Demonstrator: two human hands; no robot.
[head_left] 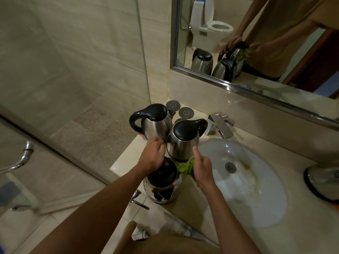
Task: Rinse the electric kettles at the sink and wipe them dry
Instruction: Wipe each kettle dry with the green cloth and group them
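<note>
A glass shower screen fills the left of the frame beside a marble counter, where three steel kettles with black lids are crowded at the sink's left edge. The far kettle stands upright by the wall, two round kettle bases behind it. The left hand reaches over the near kettle, fingers curled down on its black top, knuckles just beside the far one. The middle kettle stands upright between the hands, spout toward the person. The right hand holds a green cloth bunched under its palm, forefinger stretched up against the middle kettle's side. Farther right lie the chrome tap and the white basin; a mirror above reflects kettles and hands.
</note>
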